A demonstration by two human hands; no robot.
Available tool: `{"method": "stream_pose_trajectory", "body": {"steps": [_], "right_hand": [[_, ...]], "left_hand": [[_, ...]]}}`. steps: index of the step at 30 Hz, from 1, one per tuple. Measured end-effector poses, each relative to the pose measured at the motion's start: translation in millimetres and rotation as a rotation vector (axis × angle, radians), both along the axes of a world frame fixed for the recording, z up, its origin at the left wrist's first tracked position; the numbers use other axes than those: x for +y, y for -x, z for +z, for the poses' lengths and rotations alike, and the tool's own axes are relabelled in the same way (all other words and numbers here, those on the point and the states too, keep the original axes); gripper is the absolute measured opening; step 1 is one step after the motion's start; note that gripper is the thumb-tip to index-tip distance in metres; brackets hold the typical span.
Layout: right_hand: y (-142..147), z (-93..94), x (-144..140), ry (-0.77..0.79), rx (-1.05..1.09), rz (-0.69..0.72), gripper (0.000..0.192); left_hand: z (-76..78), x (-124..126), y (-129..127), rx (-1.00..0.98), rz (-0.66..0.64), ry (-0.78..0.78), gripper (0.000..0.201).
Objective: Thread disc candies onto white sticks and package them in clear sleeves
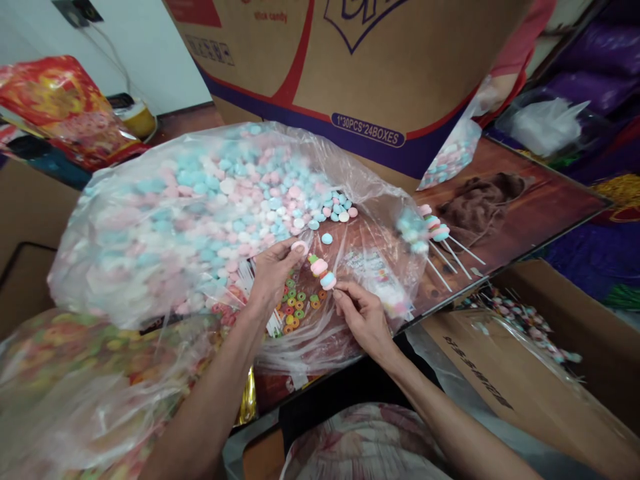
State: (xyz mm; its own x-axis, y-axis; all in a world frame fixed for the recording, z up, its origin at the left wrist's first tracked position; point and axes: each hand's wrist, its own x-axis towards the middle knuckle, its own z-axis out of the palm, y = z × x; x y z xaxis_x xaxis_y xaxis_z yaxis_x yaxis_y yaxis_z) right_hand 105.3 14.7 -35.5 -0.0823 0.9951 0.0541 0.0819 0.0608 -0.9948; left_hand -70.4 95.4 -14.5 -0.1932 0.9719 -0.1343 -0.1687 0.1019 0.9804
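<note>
Two hands at work: my right hand [363, 313] pinches the candy stick [324, 273] over the plastic bag [150, 220], left hand [273, 273] pinching a pink candy disc [300, 247]. Misaligned threading could drop it among the loose rings [295, 307].

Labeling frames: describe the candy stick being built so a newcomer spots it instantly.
Start at the big clear bag of pastel candies. At its open mouth the right hand pinches a candy stick. Unlike the finished sticks lying farther right, it is held, beside the left hand with a pink ring candy.
</note>
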Motion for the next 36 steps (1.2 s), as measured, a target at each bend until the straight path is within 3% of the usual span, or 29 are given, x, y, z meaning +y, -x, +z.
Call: {"method": "stream_pose_trajectory", "body": {"steps": [11,20,29,36], "right_hand": [[1,-1.1,-1,-0.005,-0.035,0.002,0.022],[1,-3.3,-1,-0.006,-0.078,-0.02,0.023],[-1,1.7,-2,-0.024,-0.157,0.021,0.026],[-2,-1.1,-1,0.003,-0.173,0.029,0.025]], "left_hand": [[-6.3,-6,1,-0.077,-0.053,-0.007,0.038],[-7.9,-9,-5,-0.069,-0.004,-0.038,0.036],[-15.9,-17,-18,0.099,0.0,-0.08,0.018],[-12.8,-19,-14,0.482,-0.134,-0.223,0.017]]}}
